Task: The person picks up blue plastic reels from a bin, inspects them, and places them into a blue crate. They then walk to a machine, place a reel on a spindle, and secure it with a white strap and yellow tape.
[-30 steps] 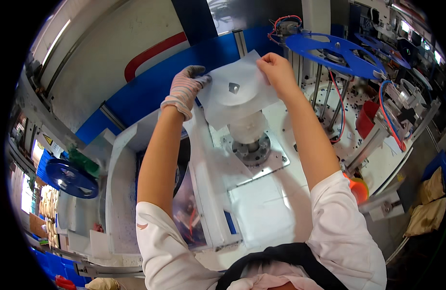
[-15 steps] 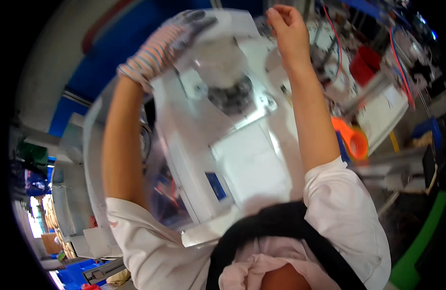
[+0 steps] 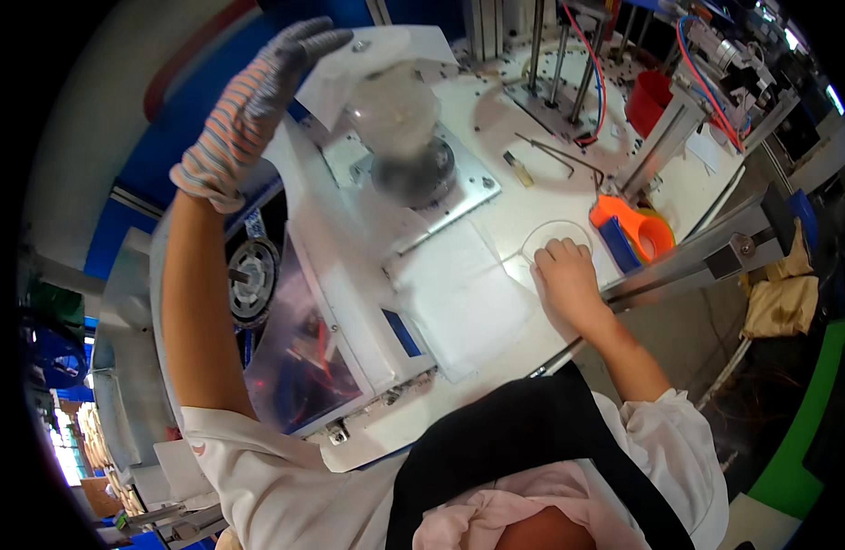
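My left hand (image 3: 257, 101) wears a striped knitted glove with grey fingers. It is raised at the upper left, fingers stretched out beside a pale sheet-like guard (image 3: 386, 46). Under that guard, a blurred, cloudy rounded piece (image 3: 392, 110) sits above a dark round fixture (image 3: 413, 174) on a metal plate (image 3: 473, 192). Down at the right, my bare right hand (image 3: 569, 280) bends its fingers onto the near edge of a thin-rimmed, clear round piece (image 3: 555, 229) lying on the white table. My palm hides part of its rim.
White sheets (image 3: 464, 302) lie on the table before the fixture. An orange tape dispenser (image 3: 638, 229), hex keys (image 3: 560, 156) and a small vial (image 3: 518, 170) are to the right. Farther back stand a red cup (image 3: 649, 103) and metal posts (image 3: 555, 73). A wheel (image 3: 253, 282) shows inside the machine at left.
My right hand has come down from the upper right to the clear round piece on the table. My left hand has shifted slightly left, away from the middle of the guard.
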A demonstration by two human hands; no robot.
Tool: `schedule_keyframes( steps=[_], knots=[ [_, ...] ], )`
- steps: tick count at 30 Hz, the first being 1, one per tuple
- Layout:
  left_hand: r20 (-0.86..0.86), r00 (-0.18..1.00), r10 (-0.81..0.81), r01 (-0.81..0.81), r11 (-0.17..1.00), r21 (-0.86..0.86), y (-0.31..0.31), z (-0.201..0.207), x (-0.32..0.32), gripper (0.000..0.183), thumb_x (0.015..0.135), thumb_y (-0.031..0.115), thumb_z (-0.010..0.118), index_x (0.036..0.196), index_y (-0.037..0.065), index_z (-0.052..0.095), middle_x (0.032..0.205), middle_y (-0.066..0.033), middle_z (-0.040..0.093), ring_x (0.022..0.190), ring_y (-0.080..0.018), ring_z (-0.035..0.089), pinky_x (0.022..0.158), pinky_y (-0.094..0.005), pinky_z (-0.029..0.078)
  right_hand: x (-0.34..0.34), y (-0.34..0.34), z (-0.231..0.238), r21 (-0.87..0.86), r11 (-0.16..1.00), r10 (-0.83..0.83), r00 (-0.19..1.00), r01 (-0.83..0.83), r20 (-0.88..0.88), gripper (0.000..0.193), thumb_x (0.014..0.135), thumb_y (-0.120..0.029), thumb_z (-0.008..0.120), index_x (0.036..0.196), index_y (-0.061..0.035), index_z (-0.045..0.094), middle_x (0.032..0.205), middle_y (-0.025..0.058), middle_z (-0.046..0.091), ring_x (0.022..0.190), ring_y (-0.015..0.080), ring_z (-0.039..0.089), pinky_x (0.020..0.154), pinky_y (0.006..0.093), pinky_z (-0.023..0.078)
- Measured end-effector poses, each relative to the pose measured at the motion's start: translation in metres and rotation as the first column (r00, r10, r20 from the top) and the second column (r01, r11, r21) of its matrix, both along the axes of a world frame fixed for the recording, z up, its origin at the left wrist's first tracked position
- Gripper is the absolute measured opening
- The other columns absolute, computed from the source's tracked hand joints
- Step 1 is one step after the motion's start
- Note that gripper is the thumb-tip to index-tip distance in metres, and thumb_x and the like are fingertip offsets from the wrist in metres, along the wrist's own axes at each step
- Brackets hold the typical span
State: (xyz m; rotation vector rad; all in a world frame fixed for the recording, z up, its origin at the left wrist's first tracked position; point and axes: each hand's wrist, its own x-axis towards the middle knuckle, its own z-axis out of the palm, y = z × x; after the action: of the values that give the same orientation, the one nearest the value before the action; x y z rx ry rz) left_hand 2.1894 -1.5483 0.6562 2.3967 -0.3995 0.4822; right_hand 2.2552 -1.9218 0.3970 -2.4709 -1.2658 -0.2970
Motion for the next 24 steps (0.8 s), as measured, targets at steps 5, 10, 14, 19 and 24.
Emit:
schedule_keyframes(
  steps=[5,10,14,19,24],
  knots=[
    [0.15,0.98,0.133,-0.093,0.964,-0.25,-0.032,0.005,-0.023,0.026,0.097,0.016,0.058,0.12,0.007,0.065,0.124,-0.0098,0.061,0.112,-0.0182,0.058,0.097,-0.028,0.048,-0.004,0.022,0.063,0.397,0.904,0.118,0.985,-0.159,0.124,0.011,0.074,-0.007,0.066,0.082,-0.0087,0.059,0.094,0.0061,0.058,0.095,0.027,0.055,0.085,0.0435,0.042],
    [-0.348,0.883,0.314,-0.45,0.776,-0.442,-0.073,0.023,-0.028,0.053,0.098,0.048,0.05,0.133,0.009,0.056,0.124,-0.0084,0.061,0.098,-0.0205,0.061,0.091,-0.0327,0.049,-0.01,0.065,0.143,0.421,0.748,0.319,0.834,-0.513,0.45,0.013,0.072,-0.005,0.066,0.081,-0.012,0.06,0.1,0.0027,0.059,0.109,0.0246,0.056,0.103,0.0478,0.039],
    [-0.453,0.84,0.299,-0.465,0.827,-0.315,-0.09,0.032,-0.038,0.047,0.095,0.034,0.06,0.129,0.002,0.054,0.093,-0.0086,0.068,0.071,-0.0121,0.062,0.06,-0.0252,0.05,0.004,0.092,0.183,0.42,0.66,0.36,0.753,-0.623,0.551,0.014,0.07,-0.008,0.07,0.081,-0.0131,0.062,0.112,0.0044,0.059,0.12,0.0271,0.052,0.105,0.0472,0.039],
    [-0.35,0.838,0.418,-0.545,0.638,-0.543,-0.073,0.039,-0.024,0.02,0.099,0.017,0.053,0.108,0.002,0.063,0.065,0.0,0.054,0.048,-0.0052,0.046,0.046,-0.0173,0.038,0.033,0.131,0.207,0.853,0.357,0.601,0.792,-0.381,0.102,0.026,0.084,-0.018,0.07,0.108,-0.0099,0.065,0.125,0.0104,0.057,0.121,0.0264,0.052,0.097,0.0391,0.046],
    [-0.247,0.797,0.552,-0.574,0.563,-0.595,-0.06,0.058,0.0,0.019,0.098,0.017,0.054,0.109,0.003,0.062,0.068,-0.0011,0.058,0.053,-0.0076,0.051,0.048,-0.0191,0.041,0.067,0.187,0.256,0.907,0.402,0.82,0.391,0.124,-0.417,0.039,0.088,-0.012,0.062,0.123,0.0026,0.054,0.107,0.0132,0.063,0.089,0.0185,0.064,0.073,0.0293,0.053]
  ],
)
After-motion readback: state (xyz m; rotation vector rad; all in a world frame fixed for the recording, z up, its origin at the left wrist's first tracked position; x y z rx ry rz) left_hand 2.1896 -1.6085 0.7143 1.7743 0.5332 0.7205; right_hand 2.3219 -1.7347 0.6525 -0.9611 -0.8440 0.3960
